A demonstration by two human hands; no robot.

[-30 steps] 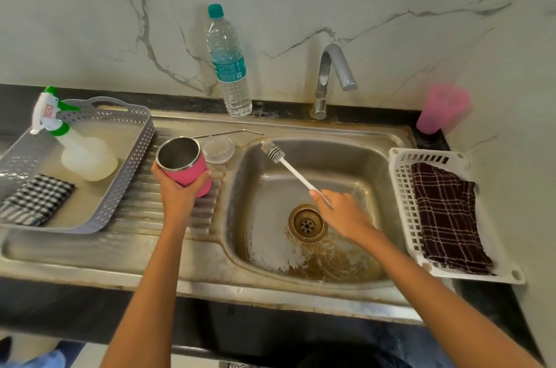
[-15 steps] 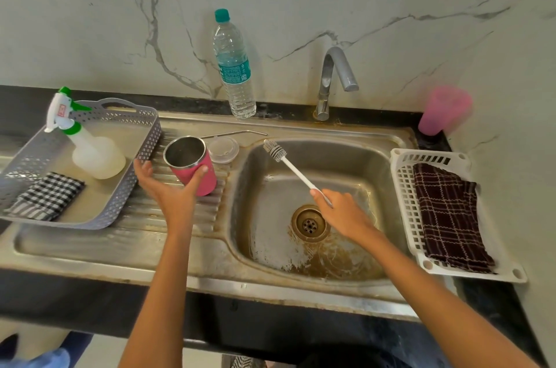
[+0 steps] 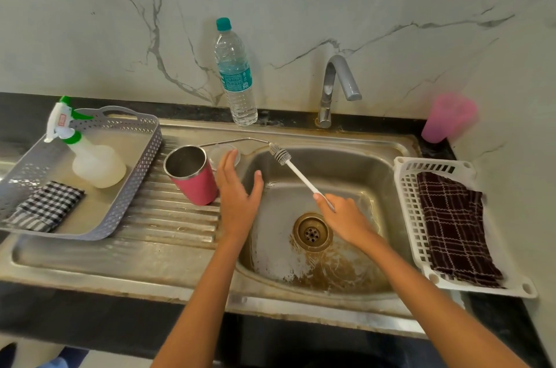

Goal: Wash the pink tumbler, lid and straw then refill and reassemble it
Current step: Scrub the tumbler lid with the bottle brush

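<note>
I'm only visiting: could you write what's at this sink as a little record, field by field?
Tumbler: pink tumbler, upright, lidless, on the drainboard
Lid: clear lid behind it, partly hidden by the left hand
Straw: metal straw lying behind the lid
Hands: left hand open beside the tumbler; right hand holds bottle brush over the sink
Left basket: grey basket with spray bottle, checked cloth
Right basket: white basket with dark cloth
Back wall: water bottle, tap
</note>
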